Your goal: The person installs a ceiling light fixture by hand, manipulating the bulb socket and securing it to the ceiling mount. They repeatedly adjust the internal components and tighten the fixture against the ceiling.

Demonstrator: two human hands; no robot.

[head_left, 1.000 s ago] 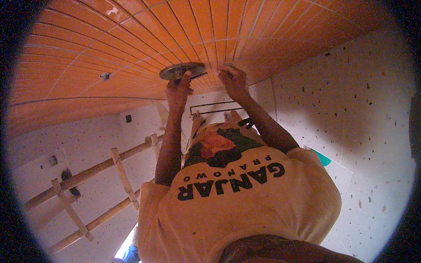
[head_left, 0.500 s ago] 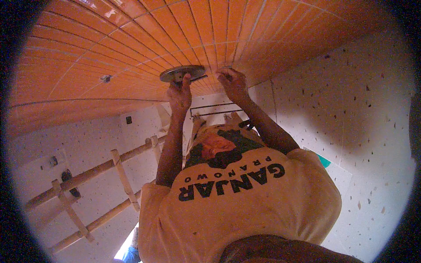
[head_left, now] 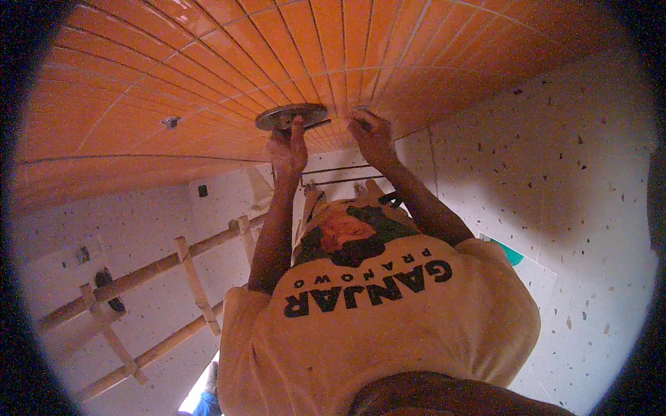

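My left hand [head_left: 288, 151] is closed on the edge of a round, flat, dark grey plate [head_left: 293, 113], thumb up against its near side. The plate is held close to a wall of glossy orange tiles [head_left: 229, 69] with dark and pale joint lines. To the right of it, my right hand [head_left: 374, 140] reaches up to the same wall with its fingers bent together. Whatever is between those fingertips is too small and blurred to name. A thin dark strip shows at the plate's right underside.
A wooden frame of poles and crosspieces [head_left: 139, 277] stands at the left. On the right is a pale speckled surface [head_left: 541, 159] with a green piece [head_left: 505, 251] nearby. A small fitting [head_left: 171, 122] pokes from the tiles. Something blue [head_left: 201, 403] shows at the lower left.
The plate and my left hand have shifted slightly to the right. My right hand has moved a little right and down along the tiles.
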